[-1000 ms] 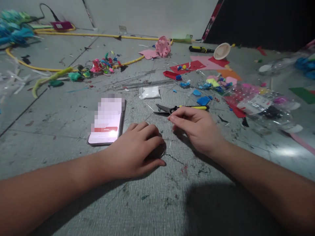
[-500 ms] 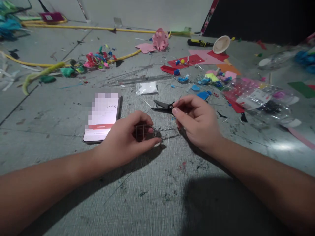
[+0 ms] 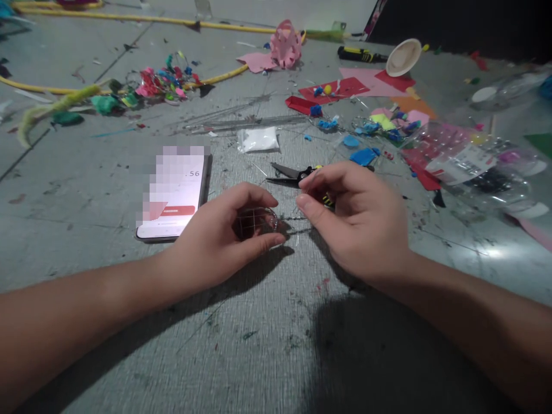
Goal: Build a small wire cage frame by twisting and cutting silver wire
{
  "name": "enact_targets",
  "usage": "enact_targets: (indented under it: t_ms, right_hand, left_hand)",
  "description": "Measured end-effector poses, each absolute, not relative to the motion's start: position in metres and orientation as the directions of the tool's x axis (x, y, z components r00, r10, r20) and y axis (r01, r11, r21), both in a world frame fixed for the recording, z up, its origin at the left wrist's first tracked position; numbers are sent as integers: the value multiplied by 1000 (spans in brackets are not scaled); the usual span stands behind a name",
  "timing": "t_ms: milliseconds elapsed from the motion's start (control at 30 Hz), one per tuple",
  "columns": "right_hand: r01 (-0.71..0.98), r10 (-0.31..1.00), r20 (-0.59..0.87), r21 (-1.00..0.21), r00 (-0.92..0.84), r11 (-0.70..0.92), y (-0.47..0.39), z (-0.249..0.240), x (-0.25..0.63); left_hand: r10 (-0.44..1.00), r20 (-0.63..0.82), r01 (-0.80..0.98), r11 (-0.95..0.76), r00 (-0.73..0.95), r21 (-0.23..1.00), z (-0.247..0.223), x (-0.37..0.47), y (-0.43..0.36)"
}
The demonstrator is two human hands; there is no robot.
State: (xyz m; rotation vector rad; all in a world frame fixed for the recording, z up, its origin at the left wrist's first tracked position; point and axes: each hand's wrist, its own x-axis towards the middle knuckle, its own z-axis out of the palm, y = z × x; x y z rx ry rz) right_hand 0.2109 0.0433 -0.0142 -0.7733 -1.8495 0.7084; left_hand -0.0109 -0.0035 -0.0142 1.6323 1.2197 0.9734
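Grey surface (image 3: pixel 259 351) below, I'm working wire: left hand (image 3: pixel 215 236) grasping a small wire frame (image 3: pixel 249 221), which wants steadying; right hand (image 3: pixel 366 224) nearly pinched, grip unclear.

I see a lit phone (image 3: pixel 183 184) flat on the grey surface (image 3: pixel 259 356) | white packet (image 3: pixel 260 140) beyond it, to its right | colourful cluster (image 3: pixel 166 83) beside the yellow cord (image 3: pixel 142 18) | pink paper flower (image 3: pixel 286 46) at far centre | pale round cup (image 3: pixel 403 57), tilted, by a black-and-yellow tool (image 3: pixel 360 54) | clear bottle (image 3: pixel 470 164) to my right
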Motion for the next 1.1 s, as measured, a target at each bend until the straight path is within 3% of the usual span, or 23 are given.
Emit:
enact_targets:
  t_ms: [600,1100]
  right_hand:
    - [110,849,433,-869,-302,483,29,-12,203]
    - [149,826,521,-818,-217,555,20,-15,199]
  left_hand:
    - [947,104,301,-198,303,933,-13,-13,-4]
    - [946,137,372,-245,292,895,-11,-13,-5]
